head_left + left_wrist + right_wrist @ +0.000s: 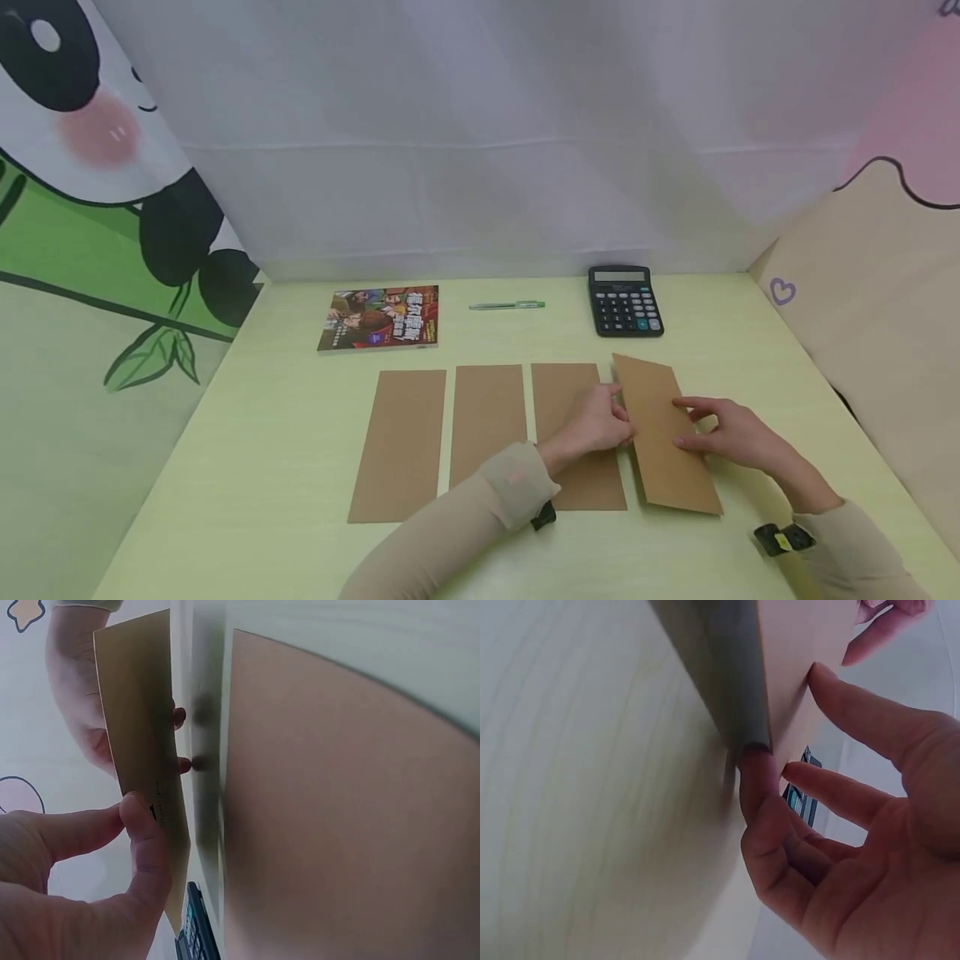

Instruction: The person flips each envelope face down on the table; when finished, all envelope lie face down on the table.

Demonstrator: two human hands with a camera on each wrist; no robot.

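Both hands hold a brown kraft-paper sheet [663,437], tilted above the table at the right end of a row. My left hand [596,421] pinches its left long edge between thumb and finger. Small dark print shows on its underside in the left wrist view. On the opposite edge, my right hand [731,433] has its thumb and a finger on top and another finger underneath. Three matching brown sheets lie flat to the left: a far-left one [399,446], a middle one [487,417], and a nearer one [562,387] partly covered by my left hand.
Along the back of the pale table [247,467] lie a comic-style book [382,317], a green pen [506,305] and a black calculator [625,302]. Behind them hangs a white cloth [465,167]. Printed cartoon panels stand at both sides.
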